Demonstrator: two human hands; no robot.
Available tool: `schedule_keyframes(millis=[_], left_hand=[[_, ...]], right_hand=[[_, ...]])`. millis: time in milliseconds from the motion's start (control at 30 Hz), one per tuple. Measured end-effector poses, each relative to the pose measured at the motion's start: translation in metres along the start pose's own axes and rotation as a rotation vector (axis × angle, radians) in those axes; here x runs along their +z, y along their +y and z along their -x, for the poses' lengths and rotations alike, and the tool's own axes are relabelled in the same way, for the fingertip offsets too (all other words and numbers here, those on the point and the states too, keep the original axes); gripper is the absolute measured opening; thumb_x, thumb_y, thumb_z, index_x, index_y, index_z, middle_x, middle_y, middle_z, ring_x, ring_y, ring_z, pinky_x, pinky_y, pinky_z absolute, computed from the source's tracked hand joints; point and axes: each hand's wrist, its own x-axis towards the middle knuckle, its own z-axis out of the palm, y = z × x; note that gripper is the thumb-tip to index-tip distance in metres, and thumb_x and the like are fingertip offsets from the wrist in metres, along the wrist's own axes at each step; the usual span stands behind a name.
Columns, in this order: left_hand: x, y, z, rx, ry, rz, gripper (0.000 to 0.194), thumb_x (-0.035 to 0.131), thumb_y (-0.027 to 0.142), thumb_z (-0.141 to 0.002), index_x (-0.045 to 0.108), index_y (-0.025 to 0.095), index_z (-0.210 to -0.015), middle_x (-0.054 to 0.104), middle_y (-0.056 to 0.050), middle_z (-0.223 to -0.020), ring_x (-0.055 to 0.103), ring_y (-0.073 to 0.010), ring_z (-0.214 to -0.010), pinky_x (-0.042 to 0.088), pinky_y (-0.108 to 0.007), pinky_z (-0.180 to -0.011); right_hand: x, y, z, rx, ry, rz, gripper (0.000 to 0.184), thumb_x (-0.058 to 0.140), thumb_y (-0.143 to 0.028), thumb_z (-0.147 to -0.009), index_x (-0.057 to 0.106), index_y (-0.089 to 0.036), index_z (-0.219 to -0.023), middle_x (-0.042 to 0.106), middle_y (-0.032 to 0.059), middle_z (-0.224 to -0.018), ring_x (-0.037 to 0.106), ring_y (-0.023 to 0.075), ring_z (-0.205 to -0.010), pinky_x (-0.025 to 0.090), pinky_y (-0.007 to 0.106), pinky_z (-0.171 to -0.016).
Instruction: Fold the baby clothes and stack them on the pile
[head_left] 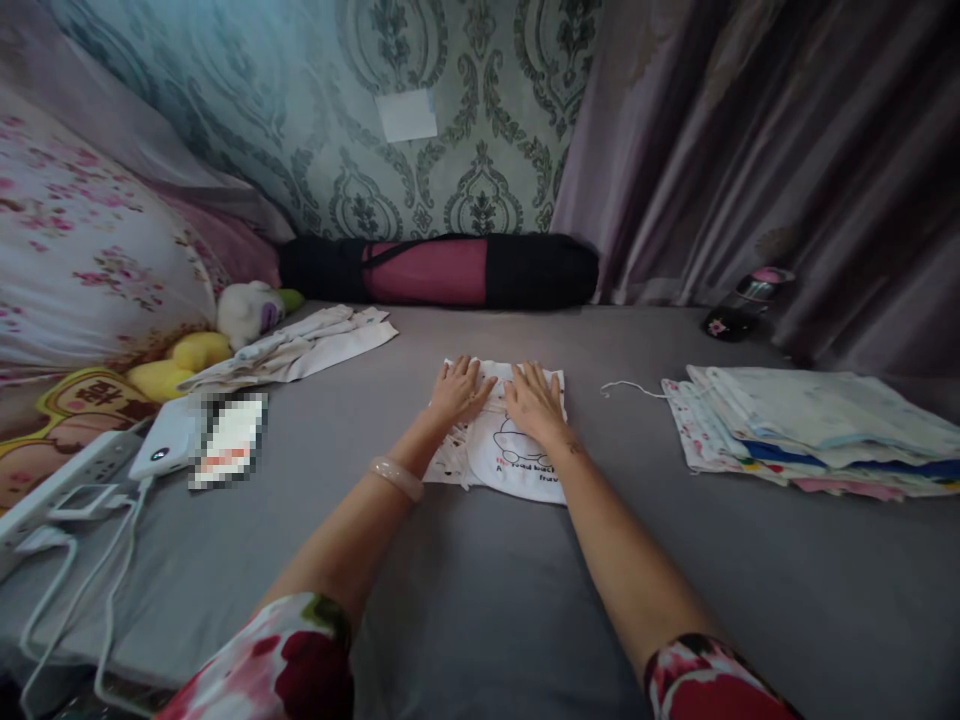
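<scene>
A small white cloth garment (517, 478) lies on the grey bed sheet in front of me, printed with a line-drawn car and lettering. Part of it, on the left, has a dotted pattern and looks folded. My left hand (459, 390) rests flat on its upper left, fingers stretched out. Beside it, my right hand (534, 400) presses on the upper right with fingers spread, its wrist covering some of the print. Neither hand grips the cloth.
Folded cloths (832, 415) are stacked at right, near a white string (634, 386) and a dark bottle (739, 308). Light garments (315, 345) lie at left, by plush toys (244, 312), a power strip (90, 470) and a white charger (169, 440). A black-and-red long bag (427, 272) lies along the wall.
</scene>
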Motion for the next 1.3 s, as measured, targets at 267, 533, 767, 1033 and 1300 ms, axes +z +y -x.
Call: schedule_keyframes(millis=[267,533,767,1033,1300], left_hand=[[0.021,-0.005,0.0,0.014,-0.044,-0.033,0.066,0.017,0.055,-0.098,0.034,0.014,-0.147,0.032,-0.016,-0.155,0.025,-0.0314,-0.144,0.017,-0.05,-0.117],[0.011,-0.003,-0.005,0.0,-0.107,0.003,0.07,0.022,0.059,-0.096,0.034,0.013,-0.147,0.03,-0.018,-0.155,0.022,-0.0337,-0.145,0.015,-0.052,-0.117],[0.02,-0.002,-0.005,-0.003,-0.014,-0.005,0.066,0.016,0.054,-0.098,0.036,0.015,-0.146,0.034,-0.014,-0.155,0.025,-0.0303,-0.144,0.015,-0.05,-0.118],[0.017,-0.002,-0.003,0.009,-0.048,0.02,0.065,0.014,0.051,-0.099,0.033,0.012,-0.148,0.03,-0.015,-0.156,0.023,-0.028,-0.145,0.014,-0.05,-0.118],[-0.012,-0.004,0.046,0.104,-0.1,0.047,0.064,0.017,0.052,-0.099,0.027,0.015,-0.15,0.022,-0.013,-0.159,0.015,-0.0262,-0.148,0.013,-0.05,-0.119]], right_hand=[[0.012,0.023,-0.003,0.114,-0.007,0.111,0.059,0.023,-0.045,-0.1,0.04,-0.012,-0.146,0.032,0.0167,-0.154,0.023,0.0314,-0.144,0.019,0.052,-0.113],[0.008,0.02,-0.005,0.114,-0.01,0.12,0.059,0.022,-0.045,-0.1,0.041,-0.013,-0.146,0.034,0.016,-0.154,0.024,0.031,-0.143,0.013,0.055,-0.114],[0.013,0.012,-0.005,0.029,0.02,0.12,0.059,0.022,-0.043,-0.1,0.038,-0.011,-0.147,0.033,0.0163,-0.154,0.025,0.03,-0.143,0.01,0.051,-0.115],[0.015,0.013,-0.008,0.052,-0.047,0.11,0.06,0.02,-0.043,-0.1,0.035,-0.013,-0.149,0.029,0.0143,-0.156,0.022,0.029,-0.144,0.009,0.052,-0.116],[-0.009,0.002,0.011,-0.048,-0.128,0.035,0.06,0.017,-0.041,-0.1,0.026,-0.013,-0.152,0.019,0.0125,-0.16,0.012,0.0247,-0.148,0.006,0.052,-0.118]])
